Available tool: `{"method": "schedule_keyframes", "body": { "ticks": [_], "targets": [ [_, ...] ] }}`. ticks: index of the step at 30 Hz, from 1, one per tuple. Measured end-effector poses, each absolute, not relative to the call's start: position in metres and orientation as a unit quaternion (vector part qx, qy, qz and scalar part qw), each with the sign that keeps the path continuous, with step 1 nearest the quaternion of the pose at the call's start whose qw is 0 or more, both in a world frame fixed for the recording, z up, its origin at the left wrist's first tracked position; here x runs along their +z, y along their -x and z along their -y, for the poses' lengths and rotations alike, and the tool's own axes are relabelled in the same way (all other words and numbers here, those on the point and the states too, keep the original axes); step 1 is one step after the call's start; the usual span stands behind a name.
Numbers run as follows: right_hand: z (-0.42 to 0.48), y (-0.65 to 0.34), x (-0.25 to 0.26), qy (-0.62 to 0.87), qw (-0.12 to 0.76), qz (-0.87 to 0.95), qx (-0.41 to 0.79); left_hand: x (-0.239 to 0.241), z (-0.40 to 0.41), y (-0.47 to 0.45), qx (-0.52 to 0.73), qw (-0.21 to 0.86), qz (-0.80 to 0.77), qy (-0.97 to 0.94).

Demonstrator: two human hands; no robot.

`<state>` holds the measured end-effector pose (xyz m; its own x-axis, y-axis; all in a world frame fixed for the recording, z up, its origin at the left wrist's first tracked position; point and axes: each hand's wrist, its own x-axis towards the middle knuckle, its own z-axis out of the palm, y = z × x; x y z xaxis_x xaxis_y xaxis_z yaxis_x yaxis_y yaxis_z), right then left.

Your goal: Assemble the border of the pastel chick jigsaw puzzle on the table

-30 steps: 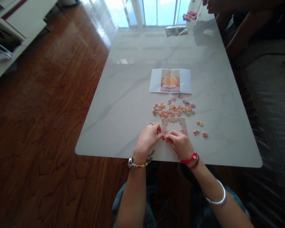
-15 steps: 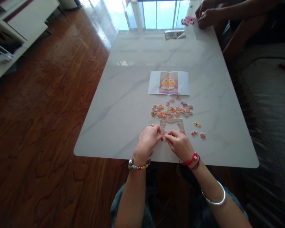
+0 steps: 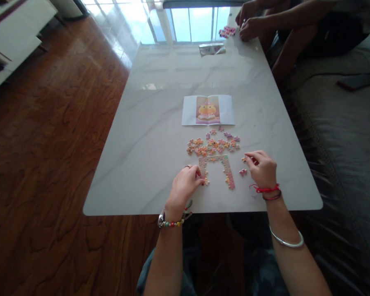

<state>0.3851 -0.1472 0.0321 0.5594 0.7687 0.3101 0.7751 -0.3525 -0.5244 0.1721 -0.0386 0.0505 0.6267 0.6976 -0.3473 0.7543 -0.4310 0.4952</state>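
A partly joined jigsaw puzzle border (image 3: 230,177) lies on the table, with a top side and two side strips, open toward me. My left hand (image 3: 185,185) rests at the lower end of its left strip, thumb and fingers closed on a reddish puzzle piece at the corner. To the right of the border, my right hand (image 3: 262,169) has its fingertips pinched at a small yellow puzzle piece (image 3: 243,159); the fingers partly cover it. A pink puzzle piece (image 3: 243,172) lies just below those fingertips. Loose puzzle pieces (image 3: 214,144) are heaped beyond the border.
Behind the heap lies a creased picture sheet (image 3: 226,110) with a yellow cartoon animal. Farther off are a silvery packet (image 3: 212,49) and pink pieces (image 3: 227,31) beside another person's hands (image 3: 249,26). A dark phone (image 3: 357,82) lies on the sofa (image 3: 336,119) at right.
My right hand has moved from the border's lower left corner out to the loose pieces at right. The left hand stays at that corner. The view has shifted slightly.
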Motion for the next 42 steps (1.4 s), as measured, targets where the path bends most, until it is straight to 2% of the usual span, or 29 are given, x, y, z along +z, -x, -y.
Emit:
{"method": "schedule_keyframes", "body": {
  "ticks": [7, 13, 20, 28, 34, 39, 42],
  "targets": [
    [0.143, -0.373, 0.027, 0.730, 0.259, 0.616, 0.141, 0.049, 0.036, -0.172, -0.049, 0.323, -0.428, -0.843],
    [0.143, -0.371, 0.025, 0.724, 0.196, 0.650, 0.124, 0.048, 0.036, -0.170, -0.033, 0.325, -0.413, -0.850],
    [0.143, -0.370, 0.028, 0.734, 0.184, 0.644, 0.112, 0.048, 0.037, -0.173, 0.029, 0.267, -0.405, -0.874],
    [0.142, -0.365, 0.027, 0.709, 0.182, 0.675, 0.093, 0.043, 0.035, -0.174, 0.012, 0.219, -0.404, -0.888],
    [0.138, -0.365, 0.028, 0.713, 0.218, 0.661, 0.090, 0.043, 0.032, -0.175, 0.009, 0.227, -0.424, -0.877],
    [0.150, -0.403, 0.036, 0.766, 0.328, 0.553, 0.015, 0.041, 0.032, -0.175, 0.061, 0.288, -0.425, -0.856],
    [0.164, -0.426, 0.040, 0.793, 0.336, 0.508, 0.019, 0.044, 0.030, -0.177, 0.092, 0.340, -0.434, -0.829]
  ]
}}
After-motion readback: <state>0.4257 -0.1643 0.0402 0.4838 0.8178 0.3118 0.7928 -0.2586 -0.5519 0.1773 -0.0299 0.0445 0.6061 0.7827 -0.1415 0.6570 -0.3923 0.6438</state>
